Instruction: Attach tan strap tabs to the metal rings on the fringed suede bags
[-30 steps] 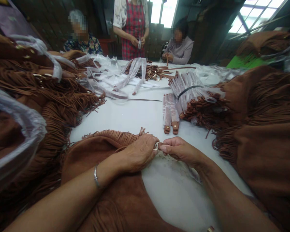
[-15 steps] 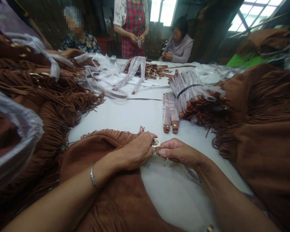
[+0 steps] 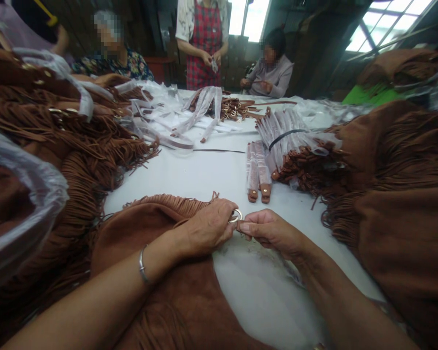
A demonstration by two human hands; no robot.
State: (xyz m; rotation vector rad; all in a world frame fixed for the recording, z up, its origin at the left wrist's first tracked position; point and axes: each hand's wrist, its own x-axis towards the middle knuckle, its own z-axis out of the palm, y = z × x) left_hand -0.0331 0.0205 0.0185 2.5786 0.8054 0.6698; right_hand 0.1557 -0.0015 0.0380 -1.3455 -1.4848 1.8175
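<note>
A brown fringed suede bag lies before me on the white table, its edge under my left wrist. My left hand is closed on a metal ring, which sticks out past the fingertips. Just right of the ring, my right hand pinches the brown end of a leather strap, close against the ring. Most of this strap is hidden by my fingers; a plastic-wrapped length seems to trail under the right wrist. Whether the strap end is through the ring I cannot tell.
Two plastic-wrapped straps lie beside a banded bundle of straps. Brown fringed bags are piled left and right. Straps with metal clasps lie farther back. Several people are at the table's far side, one in a checked apron.
My right hand has brought the strap end slightly up and turned it against the ring. Across the table, the person at right has raised and parted their hands. The view has shifted slightly.
</note>
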